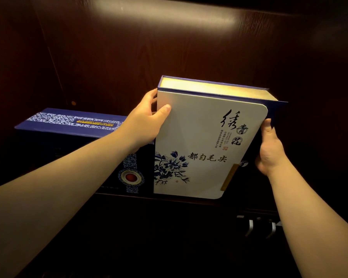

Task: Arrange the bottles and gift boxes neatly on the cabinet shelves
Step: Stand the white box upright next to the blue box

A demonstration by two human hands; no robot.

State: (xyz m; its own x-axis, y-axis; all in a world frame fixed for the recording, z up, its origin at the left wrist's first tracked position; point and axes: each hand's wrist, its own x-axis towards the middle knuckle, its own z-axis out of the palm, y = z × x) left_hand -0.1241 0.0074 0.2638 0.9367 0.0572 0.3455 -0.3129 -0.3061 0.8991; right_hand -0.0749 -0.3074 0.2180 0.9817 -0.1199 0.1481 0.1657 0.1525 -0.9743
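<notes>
Dark wooden cabinet [129, 47]; left hand [147, 121] and right hand [269, 149] clasp an upright white gift box [199, 141] reading "Chinese Tea" at the shelf's front edge; blue box [68, 121] beside.

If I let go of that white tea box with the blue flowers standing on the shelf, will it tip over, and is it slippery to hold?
The white box stands on a narrow edge and leans a little, so it could tip if released; the left hand and right hand steady both sides. Its face looks smooth and slightly glossy, so probably a bit slippery. The straight edges suggest it is stiff.
</notes>
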